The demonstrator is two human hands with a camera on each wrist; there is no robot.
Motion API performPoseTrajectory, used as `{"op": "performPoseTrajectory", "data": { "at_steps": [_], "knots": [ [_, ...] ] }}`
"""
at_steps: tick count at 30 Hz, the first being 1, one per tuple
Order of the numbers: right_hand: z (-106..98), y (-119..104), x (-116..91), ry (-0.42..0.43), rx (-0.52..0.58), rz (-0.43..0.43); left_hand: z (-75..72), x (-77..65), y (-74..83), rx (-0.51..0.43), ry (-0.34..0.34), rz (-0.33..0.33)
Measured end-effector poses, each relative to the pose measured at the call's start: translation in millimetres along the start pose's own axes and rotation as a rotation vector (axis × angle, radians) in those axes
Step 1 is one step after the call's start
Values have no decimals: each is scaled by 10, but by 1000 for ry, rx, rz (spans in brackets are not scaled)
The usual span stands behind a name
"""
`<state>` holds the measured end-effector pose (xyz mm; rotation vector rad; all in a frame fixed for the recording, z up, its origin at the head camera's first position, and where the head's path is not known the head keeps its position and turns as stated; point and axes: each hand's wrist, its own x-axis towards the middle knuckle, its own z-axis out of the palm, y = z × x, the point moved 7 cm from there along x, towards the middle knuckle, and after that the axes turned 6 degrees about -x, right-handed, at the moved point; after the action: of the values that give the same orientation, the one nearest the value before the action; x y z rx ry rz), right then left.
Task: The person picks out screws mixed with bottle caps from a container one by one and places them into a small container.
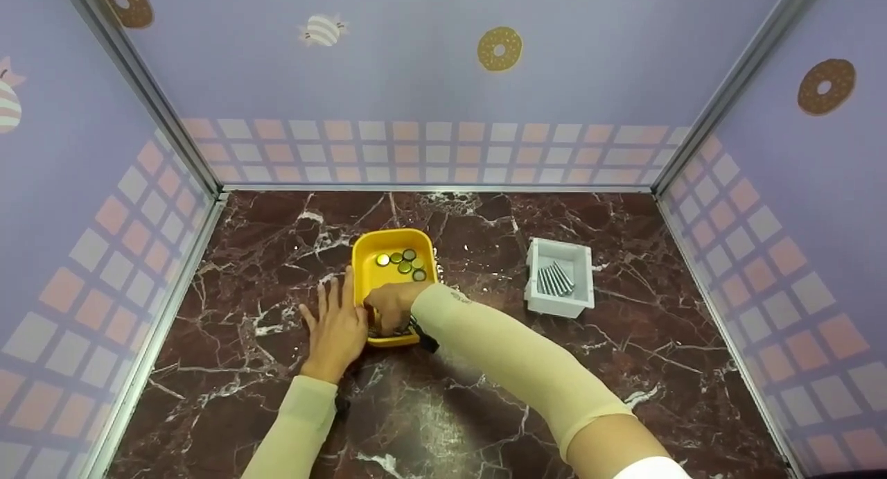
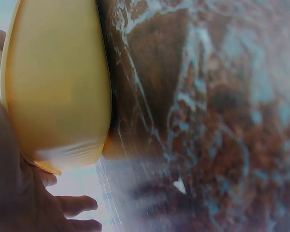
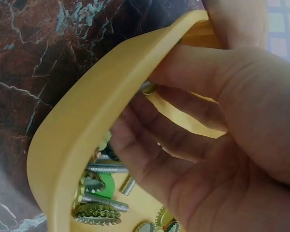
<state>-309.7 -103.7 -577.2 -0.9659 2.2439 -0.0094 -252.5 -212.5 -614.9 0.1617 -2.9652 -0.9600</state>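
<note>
A yellow plastic bin stands on the marbled table, with several bottle caps at its far end. In the right wrist view, bolts, more caps and a green piece lie in its near end. My right hand reaches down into the bin there, its fingers curled. Between its thumb and index finger shows a small shiny metal piece, mostly hidden by the thumb. My left hand rests against the bin's left side, fingers spread and straight, thumb at the rim.
To the right of the bin stands a white box with several silver bolts lying side by side in it. Patterned panels wall the table in at the back, left and right.
</note>
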Motion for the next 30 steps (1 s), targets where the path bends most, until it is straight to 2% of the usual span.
{"op": "performPoseTrajectory", "data": {
  "at_steps": [8, 12, 16, 20, 23, 26, 27, 30],
  "knots": [
    [102, 36, -58, -110, 102, 12, 19, -23, 8, 1, -4, 11],
    [114, 60, -78, -110, 67, 28, 11, -26, 25, 1, 4, 18],
    [78, 41, -125, -18, -89, 12, 5, -15, 33, -5, -1, 14],
    [22, 30, -166, 112, -256, 41, -2, 3, 43, -6, -12, 8],
    [158, 305, 290, 221, -324, 48, -6, 14, 44, -3, -15, 4],
    [200, 478, 536, 281, -342, 36, 4, 5, 33, 2, -25, -2],
    [197, 502, 552, 290, -328, 25, 8, -1, 28, 3, -28, -4],
    [6, 339, 183, 270, -274, 21, 7, -14, 18, 0, -25, -4]
  ]
}}
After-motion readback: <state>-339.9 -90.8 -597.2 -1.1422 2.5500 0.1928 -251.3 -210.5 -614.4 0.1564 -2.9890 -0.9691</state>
